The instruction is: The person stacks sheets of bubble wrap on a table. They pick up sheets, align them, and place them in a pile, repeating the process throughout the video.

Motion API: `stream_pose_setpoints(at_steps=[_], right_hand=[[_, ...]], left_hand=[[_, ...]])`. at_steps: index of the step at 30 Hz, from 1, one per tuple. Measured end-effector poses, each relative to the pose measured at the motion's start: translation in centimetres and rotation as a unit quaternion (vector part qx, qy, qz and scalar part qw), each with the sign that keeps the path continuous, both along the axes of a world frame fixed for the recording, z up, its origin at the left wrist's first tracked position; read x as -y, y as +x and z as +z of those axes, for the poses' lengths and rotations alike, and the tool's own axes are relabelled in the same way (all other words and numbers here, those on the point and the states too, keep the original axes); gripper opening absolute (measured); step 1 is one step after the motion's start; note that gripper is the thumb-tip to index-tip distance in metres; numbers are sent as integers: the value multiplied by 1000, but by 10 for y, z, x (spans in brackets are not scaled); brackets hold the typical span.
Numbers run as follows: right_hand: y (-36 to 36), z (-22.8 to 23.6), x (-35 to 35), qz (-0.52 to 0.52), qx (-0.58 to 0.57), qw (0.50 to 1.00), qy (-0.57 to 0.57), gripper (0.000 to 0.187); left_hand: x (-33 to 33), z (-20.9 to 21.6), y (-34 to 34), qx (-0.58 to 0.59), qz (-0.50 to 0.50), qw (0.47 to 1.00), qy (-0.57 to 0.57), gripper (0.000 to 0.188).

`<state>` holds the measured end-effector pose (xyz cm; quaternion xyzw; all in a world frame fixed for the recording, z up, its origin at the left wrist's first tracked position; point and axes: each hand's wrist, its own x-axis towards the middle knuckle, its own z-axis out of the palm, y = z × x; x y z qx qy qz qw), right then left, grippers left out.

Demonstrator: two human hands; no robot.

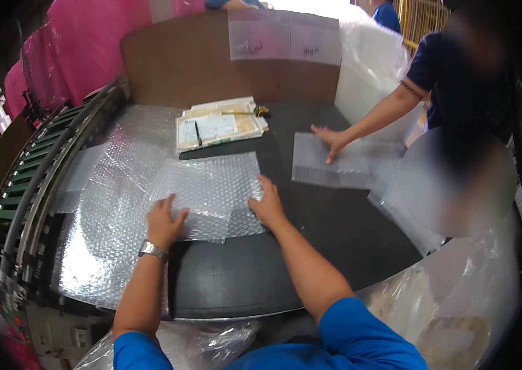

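Observation:
A clear sheet of bubble wrap (215, 185) lies flat on the dark table, partly over a larger spread of bubble wrap (110, 203) to its left. At its lower left part rests my left hand (165, 223), fingers spread; a metal watch is on that wrist. My right hand (268, 203) touches the sheet's right edge, thumb and forefinger apart, the other fingers partly hidden. Neither hand appears closed round anything. Further right, a co-worker's hand (333, 140) lies on another clear sheet (319, 165).
Behind the sheet sits a stack of papers (218, 126) with a pen on top. A brown board (175, 65) walls off the table's far side. A roller conveyor (33, 160) runs along the left. Clear plastic bags (446, 290) hang at the front right. A co-worker (458, 105) stands at right.

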<state>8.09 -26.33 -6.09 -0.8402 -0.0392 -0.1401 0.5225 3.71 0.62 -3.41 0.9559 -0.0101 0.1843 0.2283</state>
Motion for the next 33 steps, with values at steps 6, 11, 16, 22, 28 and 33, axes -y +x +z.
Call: stream_pose_setpoints(at_steps=[6, 11, 16, 22, 28, 33], right_hand=[[-7, 2, -7, 23, -2, 999, -25, 71], [2, -12, -8, 19, 17, 998, 52, 71], [-11, 12, 13, 36, -135, 875, 463, 57], [-12, 5, 5, 107, -161, 873, 447, 48], [-15, 15, 3, 74, -154, 903, 394, 52], [-11, 7, 2, 75, -152, 914, 369, 54]], left_hand=[[-8, 6, -5, -106, 179, 952, 225, 67], [-1, 3, -5, -119, -29, 987, 108, 65], [-3, 2, -5, -146, -79, 986, 3, 59], [8, -3, -6, -151, -139, 974, 97, 65], [34, 14, -37, -213, -384, 898, -9, 62], [23, 25, -38, -342, -479, 648, -484, 42]])
